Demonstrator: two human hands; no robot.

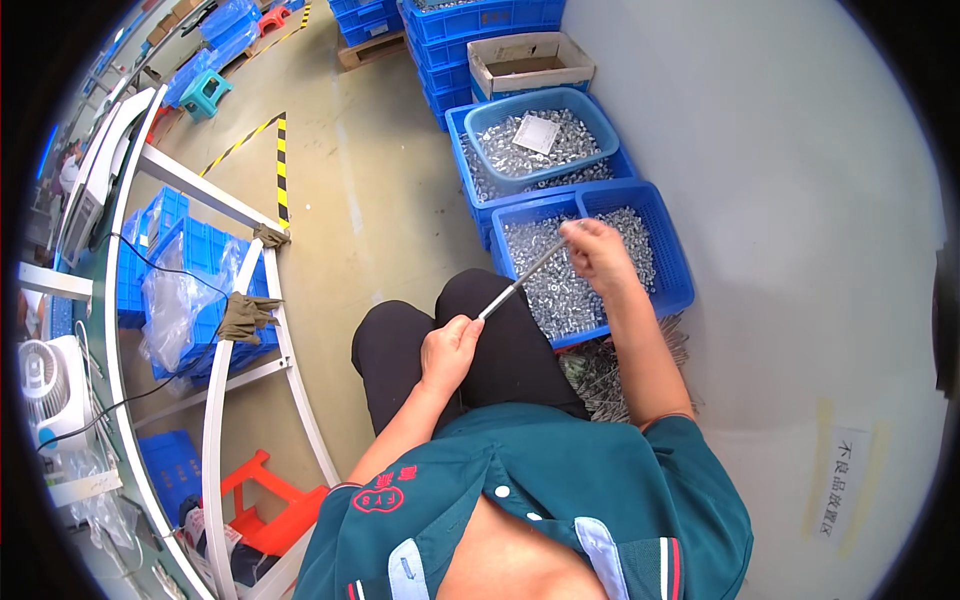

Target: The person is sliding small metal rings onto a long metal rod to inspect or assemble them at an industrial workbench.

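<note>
A thin metal rod (pixel 520 281) slants up and to the right above my lap. My left hand (pixel 448 354) is closed around its lower end. At the far end, the fingers of my right hand (pixel 600 255) pinch the tip; whether a small part sits there too is hidden. Below my right hand is a blue divided bin (pixel 684 270), filled with small silvery metal pieces (pixel 560 295) that look like nuts or sleeves. Under the bin's near edge, beside my right forearm, lies a pile of thin metal rods (pixel 605 380).
Behind the bin stands a light blue tub (pixel 612 140) of metal parts with a white card (pixel 536 134). A cardboard box (pixel 530 62) and stacked blue crates (pixel 430 60) stand farther back. A white wall rises at right; a white-framed workbench (pixel 215 440) and red stool (pixel 265 510) are left.
</note>
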